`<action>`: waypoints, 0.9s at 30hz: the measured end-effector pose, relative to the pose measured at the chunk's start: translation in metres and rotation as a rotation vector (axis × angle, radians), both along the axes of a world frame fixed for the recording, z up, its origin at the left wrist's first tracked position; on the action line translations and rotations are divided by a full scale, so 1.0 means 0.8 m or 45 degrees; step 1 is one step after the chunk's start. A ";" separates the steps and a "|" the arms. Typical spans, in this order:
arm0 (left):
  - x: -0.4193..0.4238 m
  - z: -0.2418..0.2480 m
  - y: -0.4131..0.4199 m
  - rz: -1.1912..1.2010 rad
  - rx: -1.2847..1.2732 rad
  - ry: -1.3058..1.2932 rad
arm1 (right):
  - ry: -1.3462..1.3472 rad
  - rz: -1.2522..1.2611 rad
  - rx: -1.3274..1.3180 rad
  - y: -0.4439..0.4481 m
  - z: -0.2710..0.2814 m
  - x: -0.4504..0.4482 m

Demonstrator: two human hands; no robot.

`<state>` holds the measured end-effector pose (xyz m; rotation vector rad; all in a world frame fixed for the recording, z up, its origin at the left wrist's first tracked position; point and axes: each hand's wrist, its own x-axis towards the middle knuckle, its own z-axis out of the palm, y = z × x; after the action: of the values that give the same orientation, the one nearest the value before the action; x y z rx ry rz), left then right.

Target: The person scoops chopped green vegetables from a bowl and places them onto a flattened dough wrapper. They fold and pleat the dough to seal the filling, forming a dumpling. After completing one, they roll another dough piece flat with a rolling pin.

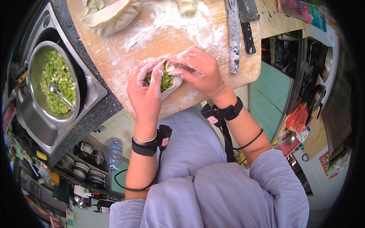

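A dough wrapper with shredded green filling lies partly folded between my hands, over the near edge of a floured wooden board. My left hand cups its left side, thumb and fingers on the dough edge. From the right, my right hand pinches the edge at the top, where a small fold stands up. Both hands are dusted with flour. The underside of the wrapper is hidden. Large pleated dumplings rest at the board's far left, and a piece of dough lies at the far middle.
On the board's right are a floured rolling pin and a cleaver with a black handle. To the left, a steel bowl of green filling with a metal spoon sits over a steel sink. Cables hang from both wrist straps.
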<state>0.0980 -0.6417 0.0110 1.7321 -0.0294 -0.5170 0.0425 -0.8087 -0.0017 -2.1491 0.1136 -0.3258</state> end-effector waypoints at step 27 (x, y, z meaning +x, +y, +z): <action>-0.007 -0.019 0.023 -0.163 0.025 -0.362 | -0.064 -0.022 -0.005 0.000 0.000 -0.004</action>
<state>0.0924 -0.6237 -0.0041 1.8191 -0.3402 -0.3604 0.0391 -0.8088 -0.0014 -2.1435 0.1030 -0.3899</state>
